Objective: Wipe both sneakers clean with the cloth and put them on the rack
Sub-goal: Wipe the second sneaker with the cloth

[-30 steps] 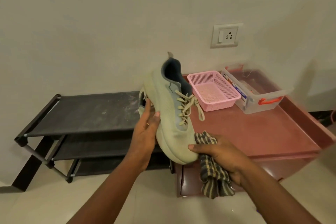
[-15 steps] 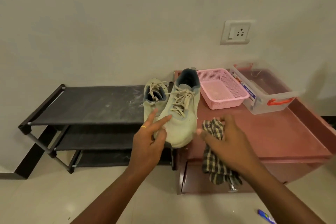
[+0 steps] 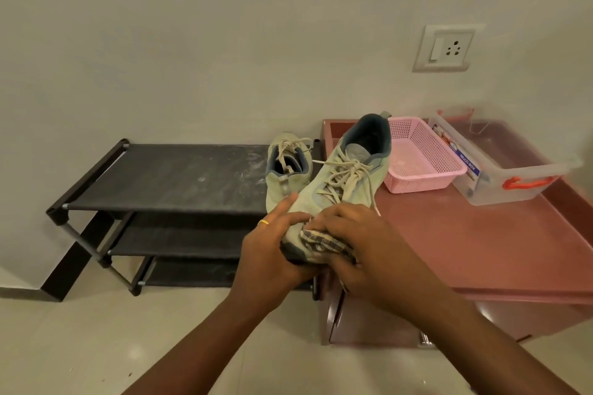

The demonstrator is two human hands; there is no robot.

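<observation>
A pale green sneaker (image 3: 346, 170) with cream laces is held in front of me, toe toward me, heel toward the wall. My left hand (image 3: 272, 253) grips its toe from the left and underneath. My right hand (image 3: 356, 244) presses a checked cloth (image 3: 321, 239) onto the toe, fingers curled over the cloth. The second sneaker (image 3: 284, 173) stands on the right end of the black shoe rack's (image 3: 160, 179) top shelf, just behind the held one.
A reddish low cabinet (image 3: 465, 234) stands right of the rack, carrying a pink basket (image 3: 423, 154) and a clear plastic box (image 3: 500, 170) with an orange handle. A wall socket (image 3: 444, 48) sits above. The rack has lower shelves; pale floor lies in front.
The sneaker went from tilted on its side to upright with the toe toward me. My left hand closed round the toe and my right hand brought the cloth onto it.
</observation>
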